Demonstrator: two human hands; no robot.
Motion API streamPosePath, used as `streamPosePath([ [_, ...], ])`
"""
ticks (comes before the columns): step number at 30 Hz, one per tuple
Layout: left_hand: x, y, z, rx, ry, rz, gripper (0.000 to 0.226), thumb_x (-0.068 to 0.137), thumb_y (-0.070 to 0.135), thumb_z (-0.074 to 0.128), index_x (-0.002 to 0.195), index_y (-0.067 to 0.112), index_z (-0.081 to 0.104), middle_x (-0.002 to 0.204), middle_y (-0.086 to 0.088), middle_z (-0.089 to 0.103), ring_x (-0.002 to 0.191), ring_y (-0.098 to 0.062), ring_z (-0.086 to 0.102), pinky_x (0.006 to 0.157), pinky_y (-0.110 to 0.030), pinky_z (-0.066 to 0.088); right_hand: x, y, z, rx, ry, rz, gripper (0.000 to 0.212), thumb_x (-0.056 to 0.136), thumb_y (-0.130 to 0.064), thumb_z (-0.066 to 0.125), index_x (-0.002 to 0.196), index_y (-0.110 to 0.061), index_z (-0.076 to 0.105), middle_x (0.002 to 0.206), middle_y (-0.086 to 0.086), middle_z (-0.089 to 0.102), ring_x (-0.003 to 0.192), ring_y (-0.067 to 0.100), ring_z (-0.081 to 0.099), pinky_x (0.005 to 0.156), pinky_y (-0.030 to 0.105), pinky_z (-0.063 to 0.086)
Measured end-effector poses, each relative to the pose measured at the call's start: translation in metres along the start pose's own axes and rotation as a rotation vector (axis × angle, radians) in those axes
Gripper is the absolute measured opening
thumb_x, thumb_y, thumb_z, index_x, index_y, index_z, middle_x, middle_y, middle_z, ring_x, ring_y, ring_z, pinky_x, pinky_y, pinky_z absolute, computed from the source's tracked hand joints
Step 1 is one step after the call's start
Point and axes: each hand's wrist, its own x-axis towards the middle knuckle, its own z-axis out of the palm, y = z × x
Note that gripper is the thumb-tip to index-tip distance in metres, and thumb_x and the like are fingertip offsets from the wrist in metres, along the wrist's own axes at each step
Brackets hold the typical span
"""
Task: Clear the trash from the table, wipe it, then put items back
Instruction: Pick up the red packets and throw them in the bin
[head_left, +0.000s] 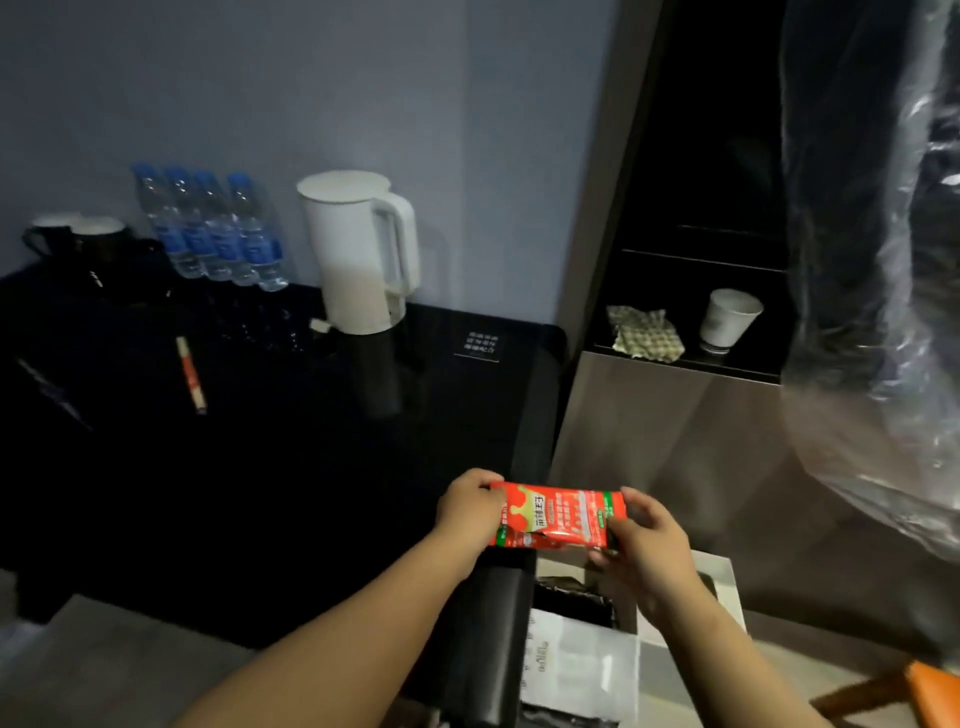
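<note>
Bin, black-lined, stands just beside the table at its front right corner and holds dark wrappers and white paper. Over its rim, left hand and right hand each pinch one end of the red snack wrapper with curled fingers.

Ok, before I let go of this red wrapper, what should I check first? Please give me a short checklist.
1. Grip: the red wrapper is held at both ends, by the left hand and the right hand: ok.
2. The white-rimmed container below the hands is a trash bin: cannot tell.
3. The container has room: cannot tell; something dark shows inside.
4. The table is free of other trash: not ok; a paper stick sleeve lies on it.
5. Something to wipe with: ok; a checked cloth lies on the shelf beside a paper cup.
</note>
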Motion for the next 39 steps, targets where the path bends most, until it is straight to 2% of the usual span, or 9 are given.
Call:
streamPosePath([
  [6, 0.032, 0.021, 0.064, 0.183, -0.036, 0.046, 0.025, 0.095, 0.014, 0.05, 0.119, 0.015, 0.057, 0.116, -0.005, 0.063, 0.096, -0.015, 0.06, 0.074, -0.023, 0.049, 0.052, -0.006, -0.057, -0.031, 0.151, 0.004, 0.029, 0.095, -0.001, 0.048, 0.122, -0.013, 0.048, 0.103, 0.011, 0.059, 0.088, 0.027, 0.062, 0.057, 0.031, 0.053],
  [9, 0.047, 0.02, 0.085, 0.302, -0.06, 0.072, 0.026, 0.094, 0.013, 0.05, 0.118, 0.013, 0.06, 0.112, -0.006, 0.065, 0.092, -0.017, 0.059, 0.073, -0.018, 0.041, 0.073, 0.004, -0.081, -0.079, 0.286, 0.005, 0.033, 0.094, -0.002, 0.052, 0.125, -0.013, 0.048, 0.106, 0.017, 0.06, 0.091, 0.032, 0.064, 0.064, 0.035, 0.053],
  [13, 0.064, 0.005, 0.109, 0.408, -0.142, 0.013, 0.025, 0.094, 0.013, 0.05, 0.117, 0.012, 0.06, 0.102, -0.003, 0.061, 0.089, -0.013, 0.053, 0.072, -0.015, 0.038, 0.095, 0.025, -0.093, -0.244, 0.351, 0.01, 0.032, 0.09, 0.001, 0.052, 0.119, -0.012, 0.05, 0.11, 0.017, 0.06, 0.096, 0.036, 0.063, 0.071, 0.043, 0.056],
  [16, 0.077, -0.012, 0.124, 0.477, -0.187, -0.035, 0.025, 0.093, 0.012, 0.05, 0.117, 0.012, 0.06, 0.112, -0.007, 0.063, 0.097, -0.02, 0.059, 0.074, -0.017, 0.04, 0.111, 0.049, -0.093, -0.361, 0.388, 0.014, 0.031, 0.085, -0.001, 0.056, 0.112, -0.017, 0.053, 0.113, 0.015, 0.063, 0.097, 0.033, 0.063, 0.084, 0.054, 0.053],
  [18, 0.088, -0.023, 0.134, 0.507, -0.196, -0.047, 0.025, 0.093, 0.011, 0.05, 0.115, 0.011, 0.06, 0.116, -0.012, 0.063, 0.103, -0.026, 0.06, 0.078, -0.022, 0.044, 0.12, 0.057, -0.09, -0.408, 0.395, 0.023, 0.034, 0.087, 0.0, 0.056, 0.118, -0.013, 0.052, 0.114, 0.015, 0.062, 0.099, 0.033, 0.062, 0.087, 0.054, 0.052],
  [22, 0.109, -0.048, 0.154, 0.559, -0.22, -0.066, 0.025, 0.092, 0.007, 0.046, 0.113, 0.01, 0.06, 0.11, -0.013, 0.061, 0.092, -0.026, 0.059, 0.077, -0.024, 0.046, 0.143, 0.074, -0.088, -0.51, 0.36, 0.022, 0.036, 0.09, 0.0, 0.054, 0.125, -0.006, 0.049, 0.118, 0.015, 0.06, 0.107, 0.033, 0.058, 0.093, 0.04, 0.046],
  [26, 0.129, -0.084, 0.175, 0.65, -0.218, -0.177, 0.027, 0.093, 0.01, 0.046, 0.117, 0.009, 0.059, 0.121, -0.015, 0.059, 0.111, -0.031, 0.057, 0.093, -0.03, 0.045, 0.171, 0.1, -0.086, -0.587, 0.278, 0.025, 0.036, 0.091, 0.002, 0.052, 0.125, -0.007, 0.049, 0.119, 0.015, 0.06, 0.111, 0.031, 0.057, 0.095, 0.038, 0.044],
  [31, 0.143, -0.135, 0.201, 0.982, -0.297, -0.181, 0.034, 0.096, 0.012, 0.043, 0.129, 0.007, 0.048, 0.134, -0.014, 0.049, 0.124, -0.03, 0.047, 0.101, -0.034, 0.04, 0.192, 0.142, -0.092, -0.644, 0.215, 0.089, 0.04, 0.093, -0.004, 0.054, 0.13, -0.011, 0.044, 0.127, 0.013, 0.057, 0.117, 0.03, 0.056, 0.1, 0.042, 0.045],
  [39, 0.17, -0.213, 0.237, 1.389, -0.354, -0.203, 0.047, 0.094, 0.013, 0.042, 0.14, 0.021, 0.034, 0.147, -0.007, 0.03, 0.139, -0.031, 0.023, 0.111, -0.042, 0.026, 0.211, 0.201, -0.134, -0.606, 0.326, 0.199, 0.037, 0.093, 0.0, 0.049, 0.128, -0.012, 0.045, 0.12, 0.013, 0.06, 0.11, 0.029, 0.057, 0.094, 0.035, 0.044],
])
